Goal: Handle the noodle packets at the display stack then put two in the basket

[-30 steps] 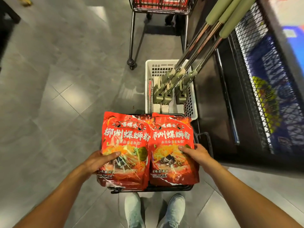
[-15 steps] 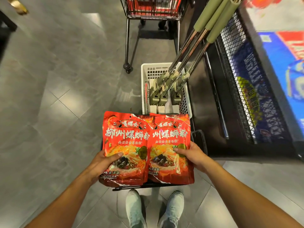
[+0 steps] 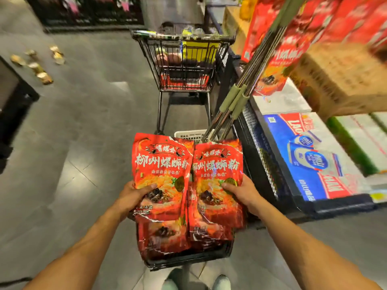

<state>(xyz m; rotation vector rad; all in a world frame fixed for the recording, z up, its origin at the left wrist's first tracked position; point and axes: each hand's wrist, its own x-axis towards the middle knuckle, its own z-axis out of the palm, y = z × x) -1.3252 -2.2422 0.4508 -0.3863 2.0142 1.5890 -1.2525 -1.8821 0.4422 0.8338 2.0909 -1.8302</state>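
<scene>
Left hand (image 3: 134,197) grips a red noodle packet (image 3: 162,174) by its left edge, thumb curled over the front. Right hand (image 3: 244,192) grips a second red packet (image 3: 217,181) by its right edge, thumb on the front. The two packets are held upright side by side, inner edges touching or slightly overlapping, above a black basket (image 3: 188,259) on the floor. More red packets (image 3: 165,237) lie in the basket, right under the held pair.

Around: a white plastic crate (image 3: 188,135) sits just behind the held packets, mostly hidden by them. Metal poles with green grips (image 3: 235,101) slant up from the crate toward the upper right, crossing in front of the shelf. A black wire shopping cart (image 3: 184,61) stands further ahead, loaded. To the right, a black mesh rack (image 3: 261,155) holds a blue-and-red carton (image 3: 303,160), close beside the right hand. Cardboard box (image 3: 339,76) and blurred red packages (image 3: 280,49) above it. Shoes (image 3: 222,282) show at the bottom edge. Small gold items (image 3: 37,63) lie scattered on the grey tile floor (image 3: 83,122) far left.
</scene>
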